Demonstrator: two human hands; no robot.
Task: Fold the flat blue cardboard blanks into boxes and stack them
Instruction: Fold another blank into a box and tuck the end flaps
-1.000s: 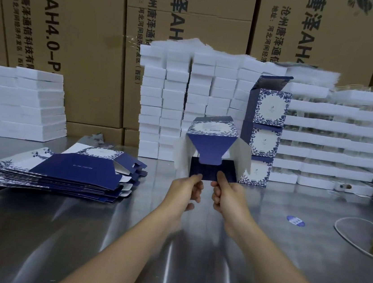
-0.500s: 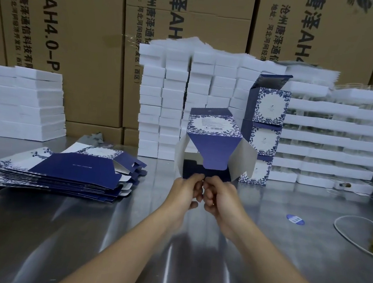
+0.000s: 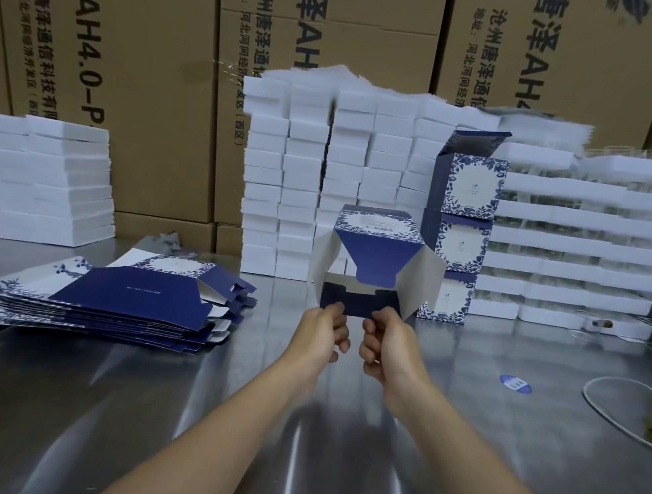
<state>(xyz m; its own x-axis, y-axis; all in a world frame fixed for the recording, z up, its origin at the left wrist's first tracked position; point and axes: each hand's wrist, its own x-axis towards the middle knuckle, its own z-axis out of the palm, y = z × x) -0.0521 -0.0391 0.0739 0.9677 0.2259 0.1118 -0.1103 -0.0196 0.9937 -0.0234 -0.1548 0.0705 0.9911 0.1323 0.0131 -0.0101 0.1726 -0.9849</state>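
Both hands, left [image 3: 324, 330] and right [image 3: 384, 342], pinch bottom flap of half-folded blue box [image 3: 372, 260] above bench [image 3: 215, 397]; flat blanks pile [image 3: 112, 298] left of box; stacked boxes [image 3: 459, 238] behind-right.

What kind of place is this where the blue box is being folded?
Probably a packing workshop or warehouse: brown shipping cartons line the back, and stacks of white foam blocks and a pile of flat blue blanks sit on the steel worktable.
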